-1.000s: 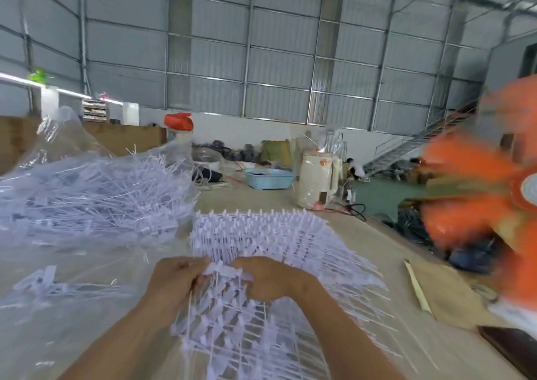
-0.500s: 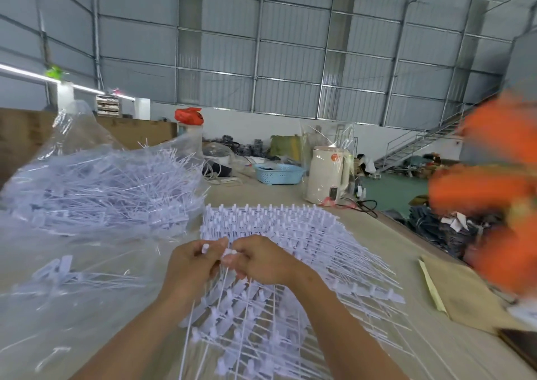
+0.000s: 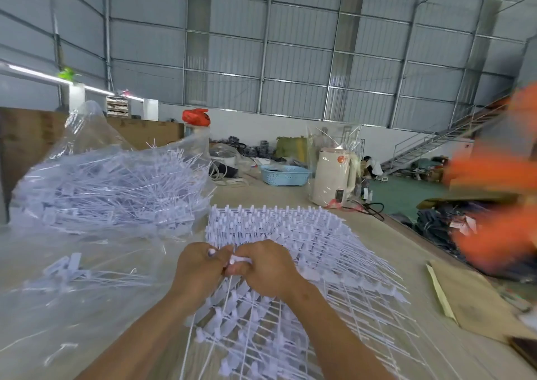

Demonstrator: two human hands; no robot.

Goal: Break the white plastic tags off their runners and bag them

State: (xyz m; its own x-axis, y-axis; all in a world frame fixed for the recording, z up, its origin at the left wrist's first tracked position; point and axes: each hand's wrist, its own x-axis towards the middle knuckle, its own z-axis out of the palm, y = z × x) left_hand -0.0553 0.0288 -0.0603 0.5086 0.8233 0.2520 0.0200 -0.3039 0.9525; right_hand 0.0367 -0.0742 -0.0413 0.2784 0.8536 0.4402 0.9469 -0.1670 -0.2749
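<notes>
I see both hands meeting at centre frame over the stack of runners, white tag grids piled flat on the table. My left hand has its fingers curled round tags at the stack's near edge; my right hand pinches a small white tag between thumb and fingers, and the two hands touch. At 10 o'clock a clear plastic bag holds a heap of loose tags. At 1 o'clock, a cream kettle and a blue basket beside it. Blurred orange fan at 3 o'clock.
</notes>
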